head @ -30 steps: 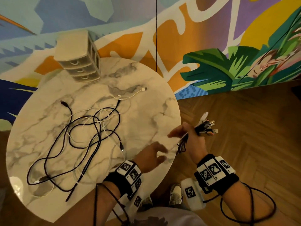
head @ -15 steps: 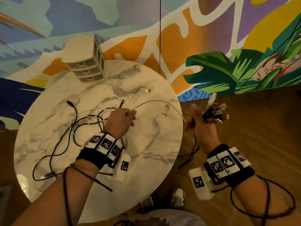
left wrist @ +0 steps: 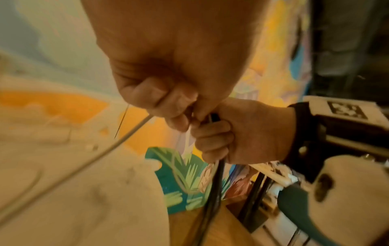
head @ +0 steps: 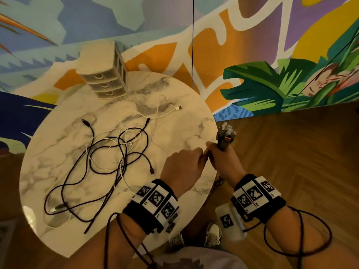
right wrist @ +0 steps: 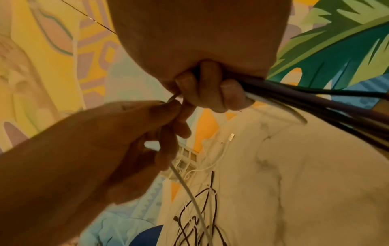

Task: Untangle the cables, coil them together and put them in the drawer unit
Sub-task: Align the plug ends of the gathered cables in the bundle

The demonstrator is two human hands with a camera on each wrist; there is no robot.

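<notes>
A tangle of black and white cables point(head: 108, 160) lies across the round marble table point(head: 174, 117). At the table's right edge my right hand point(head: 223, 158) grips a bundle of cable ends point(head: 226, 135), plugs sticking up above the fist; the bundled cords point(right wrist: 315, 99) trail down from the fist. My left hand point(head: 184, 164) meets the right hand and pinches a thin white cable point(left wrist: 118, 143) that runs back to the tangle. The small beige drawer unit point(head: 104, 74), three drawers closed, stands at the table's far edge.
A white USB plug point(head: 178, 108) lies on the table's far right part. Behind the table is a painted mural wall point(head: 252, 55); wooden floor point(head: 291, 152) lies to the right. My shoes point(head: 212, 235) show below the table edge.
My left hand drew back from the tangle in the table's middle to the right hand, bringing the white cable with it. The right hand stayed by the table's edge with its bundle.
</notes>
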